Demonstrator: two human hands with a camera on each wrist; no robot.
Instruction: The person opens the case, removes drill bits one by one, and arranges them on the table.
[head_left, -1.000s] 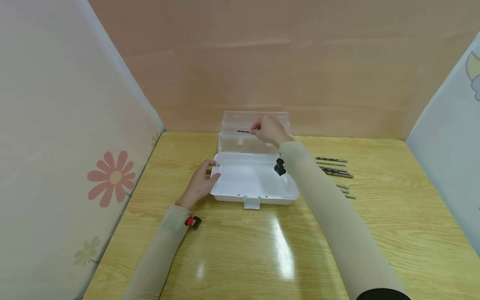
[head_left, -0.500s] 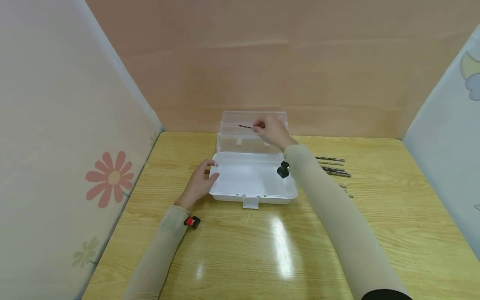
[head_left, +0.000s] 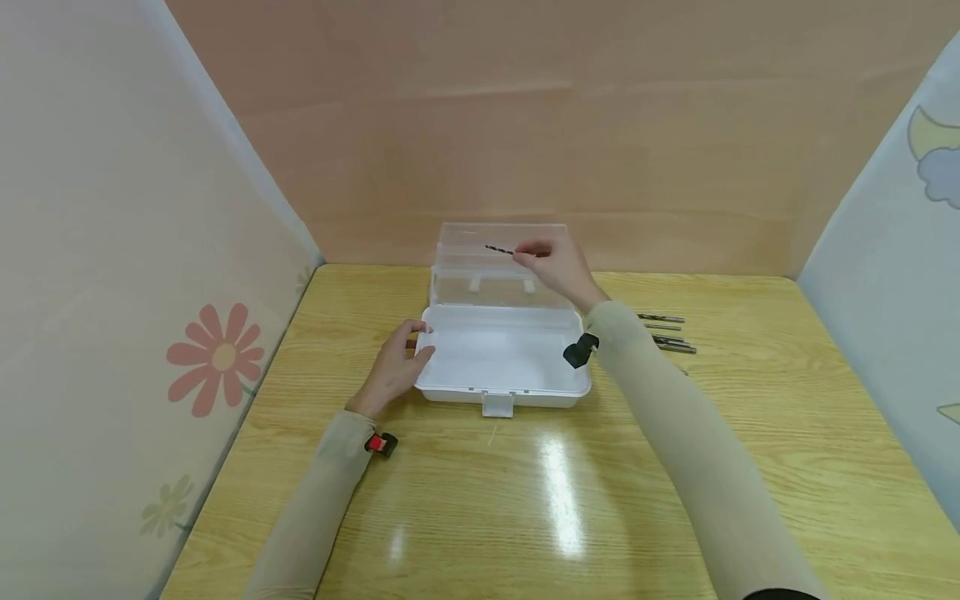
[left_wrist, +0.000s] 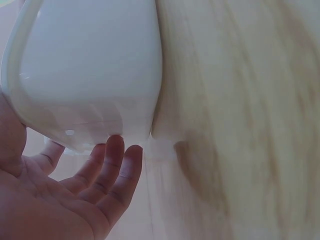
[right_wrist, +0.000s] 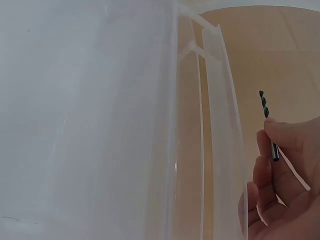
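A white plastic box (head_left: 498, 354) lies with its lid (head_left: 502, 265) tipped back; the lid is clear. My left hand (head_left: 393, 367) holds the box's left end, thumb by the front of the rim and index finger toward the back. In the left wrist view, its fingers (left_wrist: 115, 165) bend against the outer end wall. Between thumb and fingertips, my right hand (head_left: 557, 265) pinches a small dark twist drill bit (head_left: 498, 249) over the lid. The right wrist view shows the bit's fluted end and shiny shank sticking out on either side of the pinch.
Several more drill bits (head_left: 675, 344) lie on the wooden table (head_left: 465, 500) to the right, partly hidden by my right sleeve. The box's front latch (head_left: 497, 406) hangs down. A brown backdrop (head_left: 525, 125) rises behind the table, with patterned side panels.
My right hand has moved up and to the right with the drill bit, now tilted tip-up. The left hand keeps its place on the box; the head view has shifted slightly.
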